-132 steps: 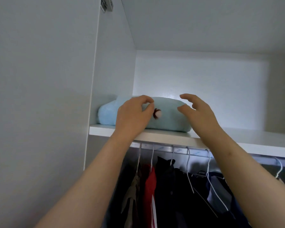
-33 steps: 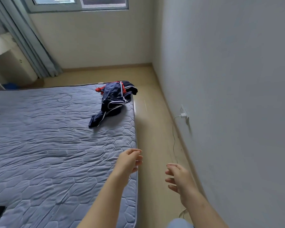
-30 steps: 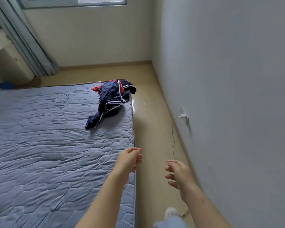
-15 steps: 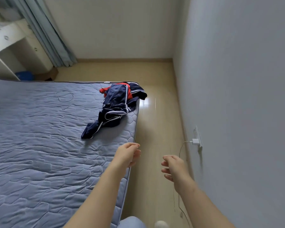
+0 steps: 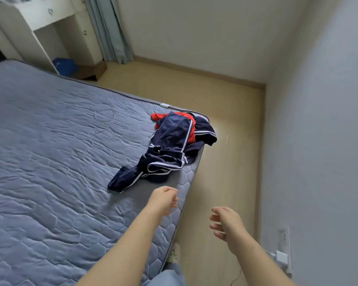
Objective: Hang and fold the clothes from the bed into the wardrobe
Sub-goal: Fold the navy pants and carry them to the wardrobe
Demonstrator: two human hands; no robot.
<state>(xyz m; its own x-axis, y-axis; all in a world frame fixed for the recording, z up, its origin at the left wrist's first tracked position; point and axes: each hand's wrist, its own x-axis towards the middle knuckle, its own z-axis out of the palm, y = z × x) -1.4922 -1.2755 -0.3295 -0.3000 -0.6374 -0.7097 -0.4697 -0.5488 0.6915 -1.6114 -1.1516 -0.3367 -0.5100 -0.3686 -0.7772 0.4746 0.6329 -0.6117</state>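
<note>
A crumpled pile of navy clothes with white stripes lies at the far right corner of the bed, with a red garment partly under it. My left hand hovers over the bed's right edge, just short of the pile, fingers loosely curled and holding nothing. Over the floor beside the bed, my right hand is stretched forward with relaxed fingers, also empty. The wardrobe is out of view.
A thin wire hanger lies on the blue-grey quilted mattress. A narrow strip of wooden floor runs between bed and wall. A wall socket with a plugged charger sits low on the right. A white desk and curtain stand at the back.
I turned from the wardrobe shelf to the bed and walked along it. The clothes pile is now much closer. Both hands stay empty and raised in front of me.
</note>
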